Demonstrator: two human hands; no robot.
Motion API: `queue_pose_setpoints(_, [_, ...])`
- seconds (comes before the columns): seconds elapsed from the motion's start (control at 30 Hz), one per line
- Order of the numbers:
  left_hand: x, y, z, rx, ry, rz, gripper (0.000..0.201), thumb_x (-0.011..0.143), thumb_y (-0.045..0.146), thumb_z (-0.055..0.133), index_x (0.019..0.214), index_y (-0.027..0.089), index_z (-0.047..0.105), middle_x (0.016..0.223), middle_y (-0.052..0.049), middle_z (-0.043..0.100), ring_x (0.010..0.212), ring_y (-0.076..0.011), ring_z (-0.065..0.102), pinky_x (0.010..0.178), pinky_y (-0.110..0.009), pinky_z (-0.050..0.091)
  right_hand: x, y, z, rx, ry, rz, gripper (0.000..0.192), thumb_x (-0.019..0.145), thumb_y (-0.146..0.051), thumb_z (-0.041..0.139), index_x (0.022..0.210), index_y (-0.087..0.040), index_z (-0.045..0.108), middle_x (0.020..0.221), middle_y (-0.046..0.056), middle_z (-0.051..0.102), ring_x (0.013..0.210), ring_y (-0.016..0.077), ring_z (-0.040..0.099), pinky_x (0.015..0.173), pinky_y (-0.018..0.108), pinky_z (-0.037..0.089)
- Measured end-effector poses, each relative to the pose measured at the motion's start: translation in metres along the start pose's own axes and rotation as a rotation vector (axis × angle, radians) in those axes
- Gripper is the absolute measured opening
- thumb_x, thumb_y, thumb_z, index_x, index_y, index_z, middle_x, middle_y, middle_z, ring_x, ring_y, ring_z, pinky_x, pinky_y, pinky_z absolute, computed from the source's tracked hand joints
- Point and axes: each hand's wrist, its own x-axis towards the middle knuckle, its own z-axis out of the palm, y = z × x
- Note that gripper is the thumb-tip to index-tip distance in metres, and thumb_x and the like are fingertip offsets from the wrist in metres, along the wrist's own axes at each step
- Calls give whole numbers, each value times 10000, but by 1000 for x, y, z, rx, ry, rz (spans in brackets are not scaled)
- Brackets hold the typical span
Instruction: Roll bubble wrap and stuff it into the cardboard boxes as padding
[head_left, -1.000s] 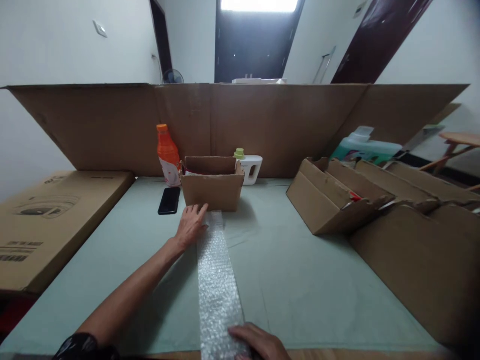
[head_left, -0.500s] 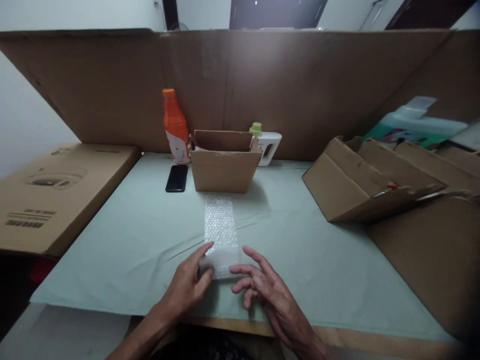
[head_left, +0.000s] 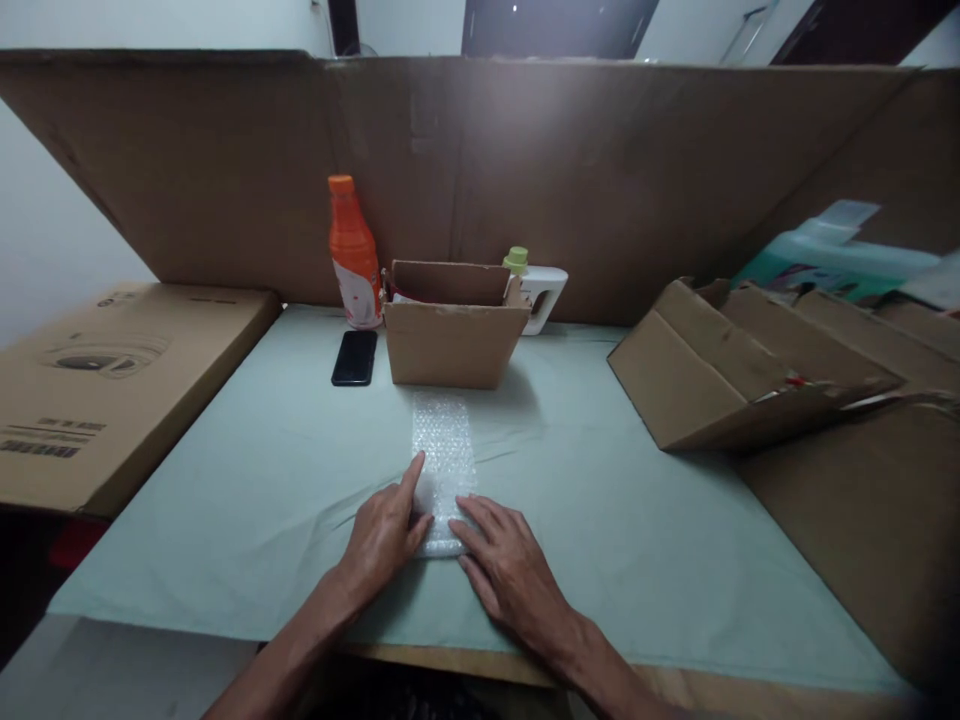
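A strip of clear bubble wrap (head_left: 444, 445) lies on the pale green cloth of the table (head_left: 247, 470), running from a small open cardboard box (head_left: 452, 328) back toward me. My left hand (head_left: 384, 535) rests flat on the strip's near left corner, index finger stretched along its edge. My right hand (head_left: 506, 570) presses flat on the near right corner. The near end of the strip looks folded over, thicker under my fingers.
An orange bottle (head_left: 352, 254) and a black phone (head_left: 355, 357) sit left of the small box, a white jug with a green cap (head_left: 538, 290) to its right. A tall cardboard wall (head_left: 585, 180) stands behind. Flat cartons lie at left (head_left: 112, 390) and right (head_left: 720, 370).
One second ago the strip lay long, my left hand at its far end. Now it is shorter, its near end doubled over, and both hands have come down flat on that end.
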Motion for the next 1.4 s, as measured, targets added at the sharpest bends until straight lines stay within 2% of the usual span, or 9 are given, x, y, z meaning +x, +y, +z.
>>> queue_pose_setpoints(0.17, [-20,-3,-10,22,173,245,634,900,277,591,1493,228,373,1297,-143,584,1160,-282,580,986,-457,494,5,2,1,38,54,-7,280,933,-105,513,1150,-192,669,1214,124,709,1113,286,640,906,472,531])
queue_pose_setpoints(0.27, [-42,2,-14,-6,114,372,592,909,228,578,1468,265,388,1182,-97,641,1075,-256,603,919,-444,525,5,0,-6,170,7,48,250,951,-135,535,1154,-196,668,1076,80,753,963,241,679,862,430,537])
queue_pose_setpoints(0.37, [-52,4,-11,-4,114,310,481,934,171,512,1408,231,458,925,-49,673,837,-207,622,745,-360,552,3,-1,-13,265,-7,101,253,967,-192,561,1204,-208,645,1049,54,763,924,213,689,834,384,547])
queue_pose_setpoints(0.53, [-37,-3,0,125,200,184,372,914,202,547,1283,160,576,869,-62,676,793,-231,633,723,-382,561,-6,0,-14,58,282,18,267,956,-193,563,1215,-192,627,1151,119,709,1051,255,650,869,419,515])
queue_pose_setpoints(0.73, [-34,-4,-2,147,287,284,393,911,233,594,1299,175,571,1190,-134,629,1073,-271,609,908,-439,535,0,-3,-2,10,120,-61,283,904,-123,582,1176,-164,650,1185,133,707,1088,285,633,902,463,509])
queue_pose_setpoints(0.9, [-53,2,-11,65,134,401,458,925,149,533,1378,197,489,1049,-80,685,973,-232,607,886,-416,514,-2,-3,-10,222,5,43,265,959,-156,544,1202,-207,636,1016,63,758,896,211,677,816,380,537])
queue_pose_setpoints(1.07, [-36,2,-3,156,169,246,403,933,190,526,1334,155,539,909,-78,683,841,-247,606,772,-415,528,-9,-5,-17,47,156,16,310,930,-175,581,1239,-178,601,1207,141,690,1088,286,631,887,459,514])
queue_pose_setpoints(1.2, [-24,-2,0,108,227,106,371,933,274,536,1286,177,594,1017,-108,687,951,-292,621,869,-502,514,-2,-5,-11,-14,53,-39,351,859,-118,625,1203,-186,628,1205,128,691,1071,299,629,904,488,512])
queue_pose_setpoints(1.4, [-56,12,-2,-699,200,-341,699,871,490,634,1455,173,417,1299,-173,610,1108,-284,634,929,-452,529,7,0,-7,368,91,216,301,952,-200,535,1235,-215,636,1153,91,741,1029,244,689,904,423,542])
